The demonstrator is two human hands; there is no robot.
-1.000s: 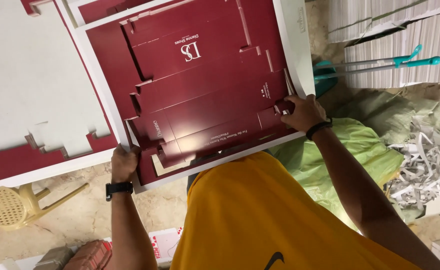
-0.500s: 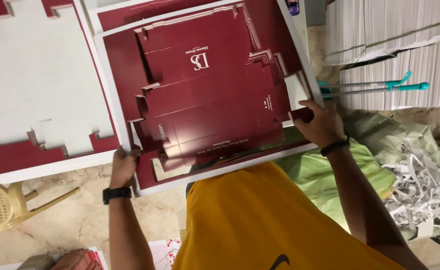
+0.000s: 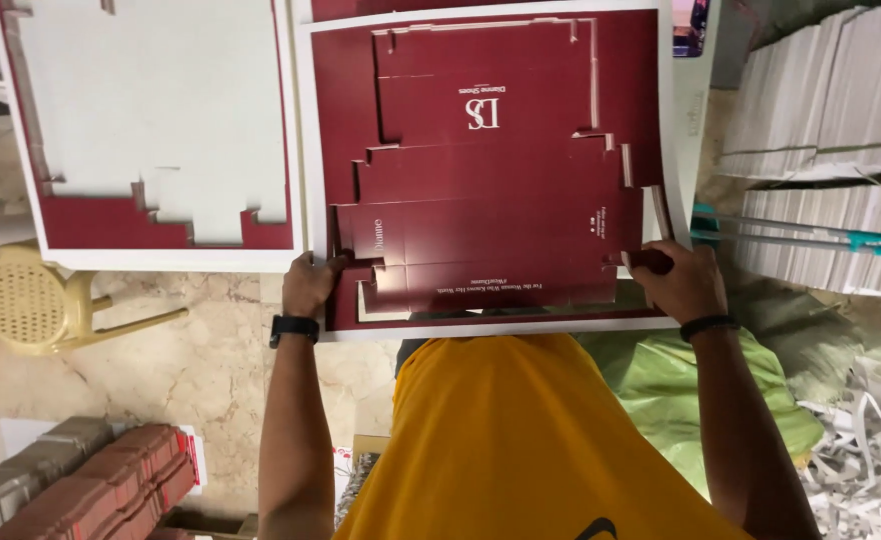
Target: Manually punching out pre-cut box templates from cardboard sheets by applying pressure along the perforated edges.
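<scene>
The left hand (image 3: 309,284) is pinching the near left edge of the dark red card sheet (image 3: 501,170) lying on the tabletop (image 3: 696,110). The right hand (image 3: 683,280) is gripping the near right edge. The box shape may be tearing if both hands are pulling too hard or unevenly.

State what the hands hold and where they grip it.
Both grip the dark red die-cut cardboard sheet near its lower corners: left hand at the lower left edge, right hand at the lower right edge.

Yellow plastic chair (image 3: 26,300), green sack (image 3: 661,390), perhaps paper trimmings (image 3: 866,450).
</scene>
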